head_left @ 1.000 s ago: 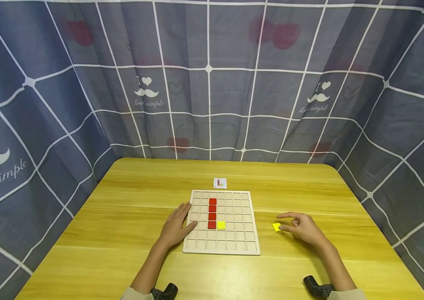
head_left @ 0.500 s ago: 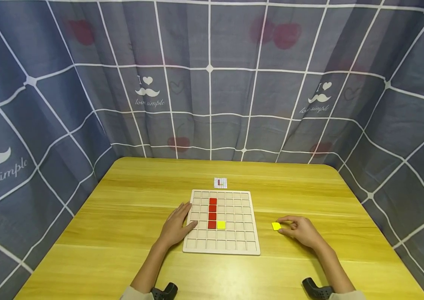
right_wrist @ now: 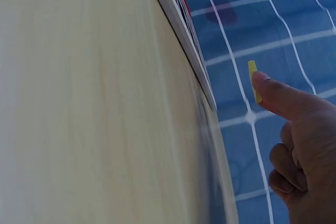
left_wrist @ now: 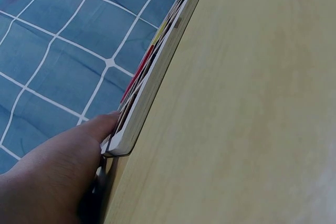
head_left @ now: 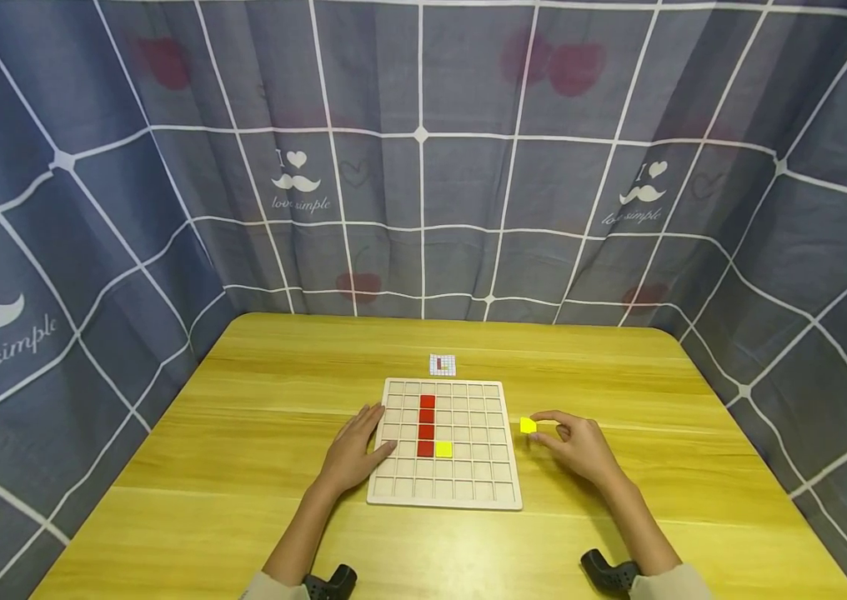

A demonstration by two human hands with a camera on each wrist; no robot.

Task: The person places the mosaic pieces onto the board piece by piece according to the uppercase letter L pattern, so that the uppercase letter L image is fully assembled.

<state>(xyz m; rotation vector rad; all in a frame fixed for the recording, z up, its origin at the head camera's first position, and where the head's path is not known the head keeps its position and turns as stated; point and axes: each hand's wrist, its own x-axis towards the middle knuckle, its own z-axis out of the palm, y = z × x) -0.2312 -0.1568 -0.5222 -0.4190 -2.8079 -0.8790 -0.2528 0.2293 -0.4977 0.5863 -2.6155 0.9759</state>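
Observation:
A pale wooden grid board [head_left: 478, 492] lies on the table, with a column of red square tiles [head_left: 427, 427] set in its cells. Right of the lowest red one sits a yellow square tile [head_left: 443, 449]. My left hand [head_left: 352, 450] rests along the board's left edge, thumb over the rim and fingers extended. Between thumb and index finger my right hand [head_left: 581, 446] pinches another yellow tile [head_left: 528, 426], held just off the board's right side. In the right wrist view this yellow tile [right_wrist: 254, 81] appears edge-on, raised above the table, with the other fingers curled.
A small printed grid card [head_left: 442, 365] showing red and yellow marks lies behind the board. The wooden table [head_left: 243, 367] meets a blue-grey checked curtain [head_left: 378, 183] at the back and sides. Black devices [head_left: 609, 573] are strapped at both wrists.
My right hand has picked the yellow tile up from the table and carried it leftward and forward towards the board. The left hand stays in place.

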